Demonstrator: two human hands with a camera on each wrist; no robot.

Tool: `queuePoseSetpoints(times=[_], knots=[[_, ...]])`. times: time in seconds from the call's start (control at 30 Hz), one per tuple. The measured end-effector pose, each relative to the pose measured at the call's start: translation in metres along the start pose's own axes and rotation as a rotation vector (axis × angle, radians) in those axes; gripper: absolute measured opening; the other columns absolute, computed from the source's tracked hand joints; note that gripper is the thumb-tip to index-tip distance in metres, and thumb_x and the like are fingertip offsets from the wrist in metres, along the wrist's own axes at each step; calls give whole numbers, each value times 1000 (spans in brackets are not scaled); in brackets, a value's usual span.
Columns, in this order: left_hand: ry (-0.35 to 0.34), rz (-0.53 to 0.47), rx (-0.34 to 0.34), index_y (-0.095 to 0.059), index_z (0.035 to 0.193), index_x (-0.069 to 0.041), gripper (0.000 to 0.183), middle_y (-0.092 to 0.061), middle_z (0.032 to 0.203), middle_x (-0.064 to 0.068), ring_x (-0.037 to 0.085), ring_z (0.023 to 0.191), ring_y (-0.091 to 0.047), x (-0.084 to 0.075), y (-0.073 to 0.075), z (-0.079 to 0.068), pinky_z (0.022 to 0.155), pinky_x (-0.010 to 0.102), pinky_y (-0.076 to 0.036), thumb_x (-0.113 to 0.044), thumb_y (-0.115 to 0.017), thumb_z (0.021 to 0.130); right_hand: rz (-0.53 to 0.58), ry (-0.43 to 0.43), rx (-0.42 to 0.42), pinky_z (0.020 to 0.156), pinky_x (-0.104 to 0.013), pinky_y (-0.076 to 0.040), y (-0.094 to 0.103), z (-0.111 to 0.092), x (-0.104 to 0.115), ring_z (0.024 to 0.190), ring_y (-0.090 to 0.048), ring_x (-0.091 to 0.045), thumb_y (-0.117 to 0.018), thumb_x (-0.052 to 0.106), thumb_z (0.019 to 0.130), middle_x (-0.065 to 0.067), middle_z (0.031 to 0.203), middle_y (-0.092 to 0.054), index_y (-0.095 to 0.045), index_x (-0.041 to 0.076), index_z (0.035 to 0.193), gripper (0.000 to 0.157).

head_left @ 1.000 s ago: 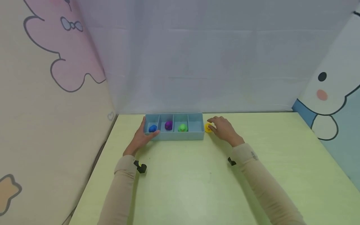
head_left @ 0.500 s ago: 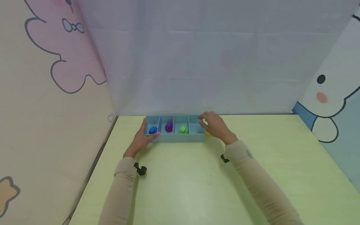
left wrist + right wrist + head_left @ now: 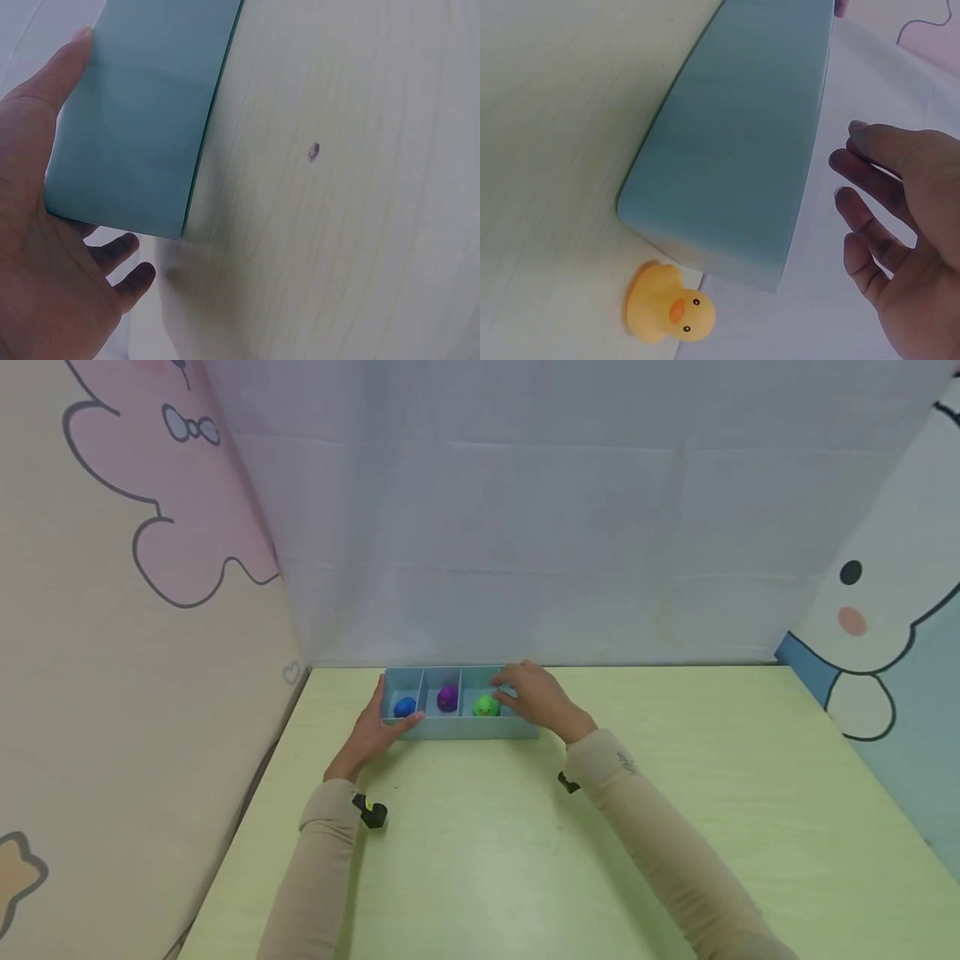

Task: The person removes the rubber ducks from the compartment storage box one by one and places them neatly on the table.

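A pale blue divided box [image 3: 468, 728] lies near the back of the table in the head view. A blue rubber duck [image 3: 405, 707], a purple one [image 3: 447, 698] and a green rubber duck [image 3: 486, 706] sit in separate compartments. My left hand [image 3: 367, 739] grips the box's left end, thumb along its front rim and fingers round the end. Over the right part of the box hovers my right hand [image 3: 540, 700], fingers slightly bent and holding nothing, hiding the rightmost compartment. In the right wrist view a yellow rubber duck [image 3: 664, 304] stands beside the box's right end.
The pale wooden table [image 3: 465, 860] stretches in front of the box. Behind it hangs a white curtain [image 3: 525, 527]. Printed cartoon panels border the left and right sides.
My right hand has moved left, away from the yellow duck, to above the box near the green duck. The left hand keeps its grip, and the ducks stay put.
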State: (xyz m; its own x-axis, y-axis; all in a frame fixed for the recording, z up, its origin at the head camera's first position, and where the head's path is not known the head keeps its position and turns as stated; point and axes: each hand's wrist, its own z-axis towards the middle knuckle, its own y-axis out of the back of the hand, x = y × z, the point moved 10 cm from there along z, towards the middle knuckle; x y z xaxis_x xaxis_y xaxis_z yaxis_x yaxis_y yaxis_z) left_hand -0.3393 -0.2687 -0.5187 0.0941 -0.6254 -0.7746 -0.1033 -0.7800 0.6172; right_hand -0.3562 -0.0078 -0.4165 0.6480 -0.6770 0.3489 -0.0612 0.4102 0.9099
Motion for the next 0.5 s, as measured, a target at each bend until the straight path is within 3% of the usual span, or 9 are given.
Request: queuePoseSetpoints(times=[0.5], knots=[[-28,-6,4,17,162,-34,118,3,175,7,40,161,-5,-10,-7,1,128,65,-15,-68,-67,87,37,-108,121,98,-45,-59,-27,5,-10,114,-71,-28,-71,22,97,-8,122,-76,-74,8,124,31]])
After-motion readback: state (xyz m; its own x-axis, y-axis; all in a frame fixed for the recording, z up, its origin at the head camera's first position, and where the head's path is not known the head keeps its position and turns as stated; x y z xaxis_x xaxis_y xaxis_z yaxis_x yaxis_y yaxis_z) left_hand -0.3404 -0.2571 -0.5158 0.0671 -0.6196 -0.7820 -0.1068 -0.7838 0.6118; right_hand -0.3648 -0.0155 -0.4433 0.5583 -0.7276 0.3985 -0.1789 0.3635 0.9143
